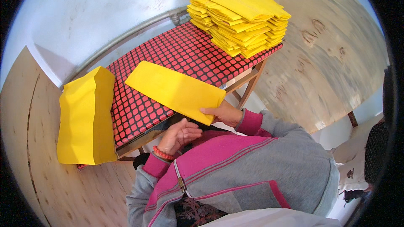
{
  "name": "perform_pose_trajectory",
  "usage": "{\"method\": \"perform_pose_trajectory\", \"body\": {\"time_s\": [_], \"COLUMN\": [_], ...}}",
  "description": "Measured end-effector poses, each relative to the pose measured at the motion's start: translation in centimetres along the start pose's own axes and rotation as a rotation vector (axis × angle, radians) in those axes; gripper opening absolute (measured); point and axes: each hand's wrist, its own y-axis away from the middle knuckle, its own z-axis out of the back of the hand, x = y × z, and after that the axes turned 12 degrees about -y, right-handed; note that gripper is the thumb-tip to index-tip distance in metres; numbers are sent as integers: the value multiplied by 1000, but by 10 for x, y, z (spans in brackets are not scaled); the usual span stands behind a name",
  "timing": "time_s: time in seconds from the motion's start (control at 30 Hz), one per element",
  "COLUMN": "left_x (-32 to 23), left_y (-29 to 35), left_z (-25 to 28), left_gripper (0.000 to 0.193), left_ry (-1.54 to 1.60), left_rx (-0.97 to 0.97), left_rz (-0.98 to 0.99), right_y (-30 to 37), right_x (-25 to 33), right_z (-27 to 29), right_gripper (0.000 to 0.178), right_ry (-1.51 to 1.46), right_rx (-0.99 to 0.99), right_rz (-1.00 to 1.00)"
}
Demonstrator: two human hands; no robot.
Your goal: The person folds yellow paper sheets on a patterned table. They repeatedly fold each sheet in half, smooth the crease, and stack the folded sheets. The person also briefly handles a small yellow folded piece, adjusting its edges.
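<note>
L hand (180, 135) nearest, fingers loose, empty; R hand (224, 112) fingers pinch yellow folded bag (174, 90) near corner.

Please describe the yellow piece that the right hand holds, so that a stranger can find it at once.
Start at the red-and-black patterned table. A tall stack of folded yellow pieces sits at its far right end, and a yellow bag stands open at its left end. The flat piece lies alone between them, single and folded, with the right hand pinching its near corner.
</note>
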Motion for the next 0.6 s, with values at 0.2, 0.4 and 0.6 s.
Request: {"method": "perform_pose_trajectory", "body": {"time_s": [0.2,0.4,0.6], "left_x": [-14,-14,-19], "left_y": [-1,-4,10], "left_z": [5,-7,-7], "left_gripper": [71,54,46], "left_ry": [94,444,497], "left_rx": [-137,-204,-291], "left_rz": [-109,-295,-464], "right_y": [25,63,84], "right_x": [20,85,152], "right_z": [41,63,56], "right_gripper": [59,66,62], "right_ry": [19,502,725], "right_rx": [109,251,326], "right_rz": [-147,-12,15]}}
